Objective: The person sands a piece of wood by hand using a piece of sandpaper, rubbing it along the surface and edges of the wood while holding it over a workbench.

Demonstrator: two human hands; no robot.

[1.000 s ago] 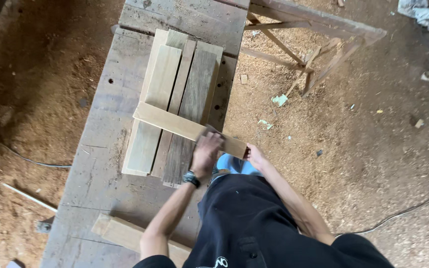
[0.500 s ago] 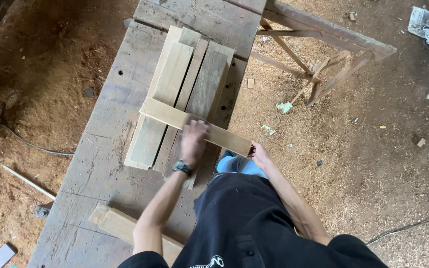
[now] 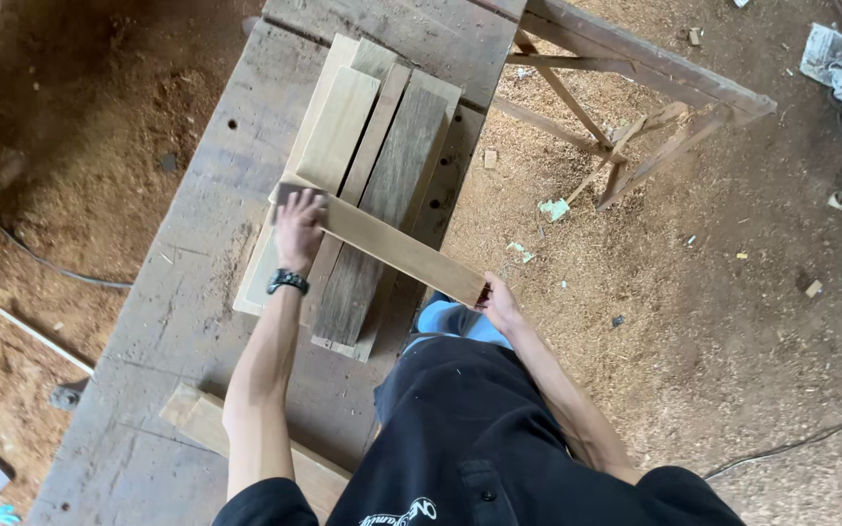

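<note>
A short light wooden board (image 3: 392, 245) lies crosswise over a stack of several long planks (image 3: 372, 166) on a grey wooden workbench (image 3: 187, 292). My left hand (image 3: 298, 226), with a black watch on the wrist, presses flat on the board's far left end. My right hand (image 3: 499, 300) grips the board's right end, which sticks out past the bench edge. The planks beneath run lengthwise along the bench, pale ones at the left and a greyer one at the right.
Another pale board (image 3: 246, 438) lies near the bench's near edge beside my left arm. A wooden trestle frame (image 3: 635, 107) stands at the right. Sawdust covers the floor (image 3: 713, 321), with a cable (image 3: 801, 443), crumpled paper (image 3: 835, 63) and scraps.
My left hand has slid from the board's right part to its far left end. My right hand keeps hold of the right end. The view has shifted closer over the bench.
</note>
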